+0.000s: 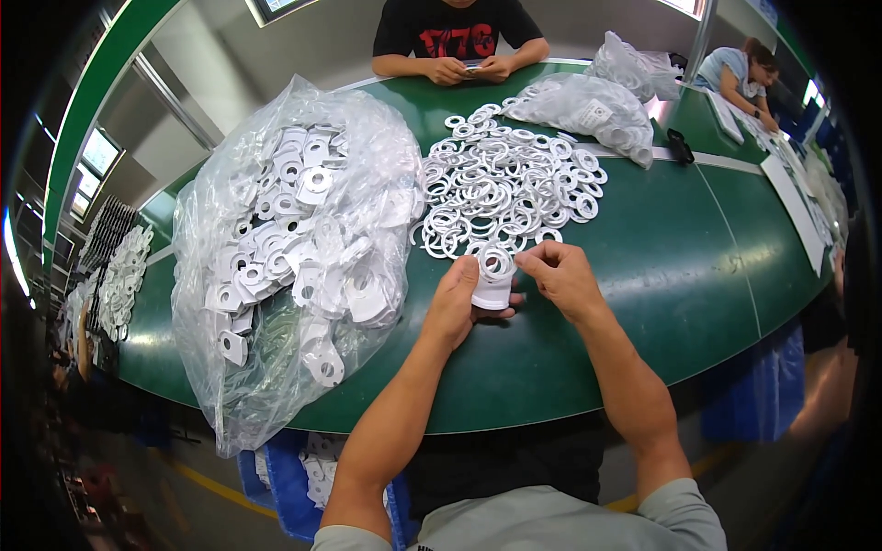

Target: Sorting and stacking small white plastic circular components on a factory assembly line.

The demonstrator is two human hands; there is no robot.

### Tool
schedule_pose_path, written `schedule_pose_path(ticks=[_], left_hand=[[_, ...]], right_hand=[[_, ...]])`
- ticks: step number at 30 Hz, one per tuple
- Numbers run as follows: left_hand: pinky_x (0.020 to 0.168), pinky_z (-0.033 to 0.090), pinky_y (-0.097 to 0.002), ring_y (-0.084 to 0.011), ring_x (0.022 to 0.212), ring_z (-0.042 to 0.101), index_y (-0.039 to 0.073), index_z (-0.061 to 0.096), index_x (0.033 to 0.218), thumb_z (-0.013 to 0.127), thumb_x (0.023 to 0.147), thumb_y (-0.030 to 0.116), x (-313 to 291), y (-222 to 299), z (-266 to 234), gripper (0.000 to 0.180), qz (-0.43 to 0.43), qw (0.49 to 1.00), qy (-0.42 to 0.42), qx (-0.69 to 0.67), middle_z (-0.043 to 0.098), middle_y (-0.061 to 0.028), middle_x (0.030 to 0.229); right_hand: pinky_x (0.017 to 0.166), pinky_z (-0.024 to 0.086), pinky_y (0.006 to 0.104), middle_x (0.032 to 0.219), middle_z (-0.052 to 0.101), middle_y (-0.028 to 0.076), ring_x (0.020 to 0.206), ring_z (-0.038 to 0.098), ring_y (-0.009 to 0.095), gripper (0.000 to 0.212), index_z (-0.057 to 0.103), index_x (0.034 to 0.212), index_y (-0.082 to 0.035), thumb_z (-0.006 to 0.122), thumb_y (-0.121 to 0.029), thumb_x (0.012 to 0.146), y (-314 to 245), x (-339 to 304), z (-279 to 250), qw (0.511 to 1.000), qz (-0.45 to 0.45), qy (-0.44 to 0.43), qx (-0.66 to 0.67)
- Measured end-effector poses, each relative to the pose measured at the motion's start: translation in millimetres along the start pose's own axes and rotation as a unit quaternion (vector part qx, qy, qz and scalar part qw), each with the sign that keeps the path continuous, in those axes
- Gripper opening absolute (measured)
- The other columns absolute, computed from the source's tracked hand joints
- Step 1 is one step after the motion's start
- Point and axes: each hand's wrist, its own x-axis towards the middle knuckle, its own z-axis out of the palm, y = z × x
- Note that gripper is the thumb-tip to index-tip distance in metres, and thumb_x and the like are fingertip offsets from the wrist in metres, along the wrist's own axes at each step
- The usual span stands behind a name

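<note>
My left hand [452, 301] is closed around a white plastic piece [491, 296] with a round top and a wider, flat lower edge, held just above the table's near part. Over the round opening of that piece sits a white ring [497, 272]. My right hand [563, 277] is closed in a pinch, thumb and forefinger meeting at the ring's right side; the exact grip at the fingertips is too small to see. Right beyond both hands spreads a heap of loose white rings [501, 188].
A big clear plastic bag [207, 303] of white holed pieces lies open at left on the green table [661, 248]. Filled bags [588, 110] and a small black object [680, 147] lie at far right. Across sits a person in black [459, 32]. Blue crates [299, 491] stand below.
</note>
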Motion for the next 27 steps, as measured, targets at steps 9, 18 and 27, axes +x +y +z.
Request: schedule_pose_path(ticks=[9,18,27], left_hand=[[0.065,0.060,-0.0364,-0.0296,0.085,0.068,0.001,0.043,0.123,0.040,0.100,0.039,1.0,-0.8,0.7,0.044,0.008,1.000,-0.006,0.013,0.062,-0.0192,0.106],[0.065,0.061,-0.0358,-0.0250,0.084,0.068,0.000,0.043,0.122,0.039,0.102,0.025,1.7,-2.2,-0.2,0.033,0.020,0.998,-0.018,0.058,0.062,-0.0164,0.105],[0.062,0.055,-0.0275,-0.0199,0.080,0.067,0.000,0.049,0.118,0.043,0.101,0.020,-5.8,-12.6,5.6,0.026,0.204,0.888,0.059,0.407,0.065,-0.0130,0.098]], right_hand=[[0.057,0.042,0.0262,0.070,0.063,0.004,0.063,0.054,0.009,0.023,0.067,0.078,0.001,0.071,-0.020,0.083,-0.4,-2.7,4.1,0.993,-0.044,0.021,-0.103],[0.060,0.047,0.0291,0.075,0.064,0.006,0.067,0.059,0.013,0.027,0.064,0.085,0.001,0.074,-0.024,0.080,5.8,-2.1,6.9,0.986,-0.042,0.026,-0.161],[0.069,0.047,0.0342,0.087,0.059,0.013,0.076,0.059,0.023,0.037,0.059,0.095,0.001,0.078,-0.023,0.075,2.1,-10.6,16.1,0.959,-0.106,-0.048,-0.258]])
